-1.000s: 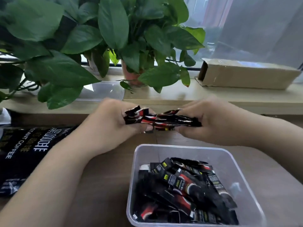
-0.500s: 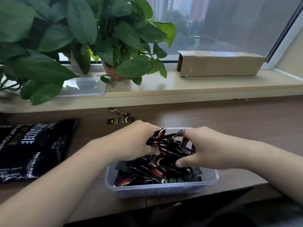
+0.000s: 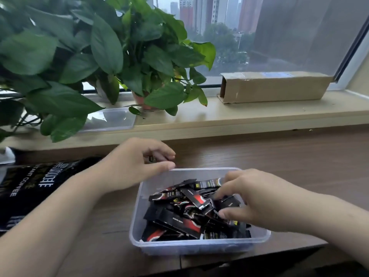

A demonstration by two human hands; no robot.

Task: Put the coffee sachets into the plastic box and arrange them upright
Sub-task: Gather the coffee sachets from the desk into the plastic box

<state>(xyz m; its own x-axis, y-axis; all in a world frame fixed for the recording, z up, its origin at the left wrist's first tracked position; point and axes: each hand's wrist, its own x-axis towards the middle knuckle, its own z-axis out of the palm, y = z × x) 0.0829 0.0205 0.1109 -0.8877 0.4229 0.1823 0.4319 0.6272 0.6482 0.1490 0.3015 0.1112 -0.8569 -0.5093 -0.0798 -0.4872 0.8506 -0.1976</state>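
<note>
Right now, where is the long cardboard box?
The cardboard box lies on the windowsill, upper right of the head view, just right of the potted plant.

The black coffee bag lying on the counter carries white capitals, turned sideways, that read "…TANT COFFEE"; above them runs a row of large stylised white characters I cannot make out. Print on the coffee sachets and the blue label on the cardboard box is too small to read.
</note>
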